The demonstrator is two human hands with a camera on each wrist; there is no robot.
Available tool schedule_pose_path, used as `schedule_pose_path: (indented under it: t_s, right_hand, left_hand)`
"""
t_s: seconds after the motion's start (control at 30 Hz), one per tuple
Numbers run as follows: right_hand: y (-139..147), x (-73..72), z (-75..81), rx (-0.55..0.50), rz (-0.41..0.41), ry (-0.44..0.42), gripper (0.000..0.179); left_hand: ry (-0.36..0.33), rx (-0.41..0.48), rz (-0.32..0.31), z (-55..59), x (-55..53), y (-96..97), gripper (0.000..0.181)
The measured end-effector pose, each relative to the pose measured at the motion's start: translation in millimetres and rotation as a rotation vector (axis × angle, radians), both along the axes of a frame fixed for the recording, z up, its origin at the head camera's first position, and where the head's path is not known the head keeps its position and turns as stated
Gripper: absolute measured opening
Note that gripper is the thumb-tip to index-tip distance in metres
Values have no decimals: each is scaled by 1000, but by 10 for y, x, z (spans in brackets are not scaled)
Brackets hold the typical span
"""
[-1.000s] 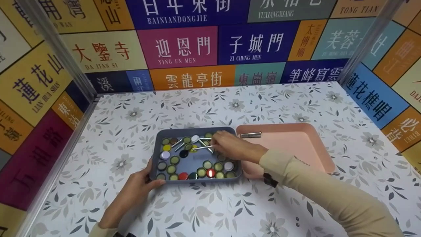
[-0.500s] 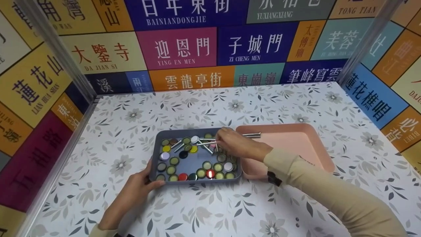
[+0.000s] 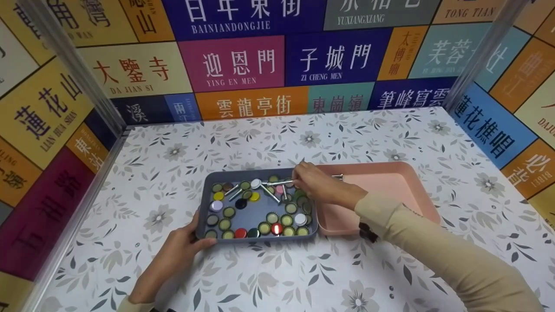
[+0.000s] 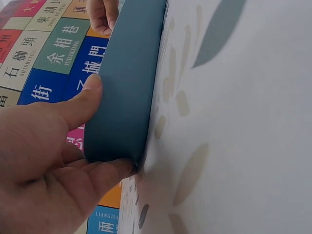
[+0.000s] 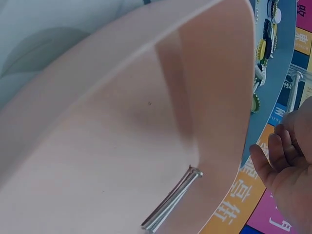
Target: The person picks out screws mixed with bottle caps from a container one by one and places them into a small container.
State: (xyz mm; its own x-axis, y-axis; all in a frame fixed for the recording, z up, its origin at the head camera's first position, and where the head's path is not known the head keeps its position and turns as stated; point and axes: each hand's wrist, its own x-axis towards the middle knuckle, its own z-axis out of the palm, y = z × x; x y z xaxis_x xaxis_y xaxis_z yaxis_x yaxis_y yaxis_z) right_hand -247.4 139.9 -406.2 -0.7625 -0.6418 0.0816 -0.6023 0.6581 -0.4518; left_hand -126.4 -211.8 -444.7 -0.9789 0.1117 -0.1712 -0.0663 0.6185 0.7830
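Blue tray (image 3: 260,239): sits on the worktop (image 3: 243,277) between the hands, with bottle caps (image 3: 224,224) and loose nails (image 3: 271,193) mixed inside.
Left hand (image 3: 184,242): clamped on the near corner at its own side, thumb at the rim. Good anchor; press just enough to stop sliding, don't tilt.
Right hand (image 3: 323,184): reaches over the far part of the blue tray, pinching one end of the held nail (image 5: 293,92). Exact finger contact partly hidden.
Held nail: pokes out of the right hand toward the left-hand side, near the white cap (image 3: 256,183). Can't tell if they touch.
Clearance: step looks like getting one nail free of the clutter. I'd go straight up first, sideways after, so its head doesn't hook a cap.
Pink tray (image 3: 377,199): right of the blue tray, partly under the right wrist; parked nails (image 5: 171,201) lie side by side in it.
Sleeve (image 3: 433,242): crosses the pink tray's near edge; mind snagging.
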Motion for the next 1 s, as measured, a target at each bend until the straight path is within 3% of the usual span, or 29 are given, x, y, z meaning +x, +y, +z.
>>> schedule_pose_path:
  t_s: [0.33,0.43,0.63,1.0]
  right_hand:
    - [125,-32,4,-10,-23,-4,9]
    - [166,-35,4,5,-37,28,4]
    - [211,-34,-31,-24,-83,84,14]
    - [304,-49,-66,-50,-124,135,15]
  left_hand:
    - [-19,3,6,5,-5,2,88]
    - [-18,-3,6,7,-7,0,88]
    - [-18,0,6,2,-9,2,88]
    - [-11,2,-2,6,-2,-7,87]
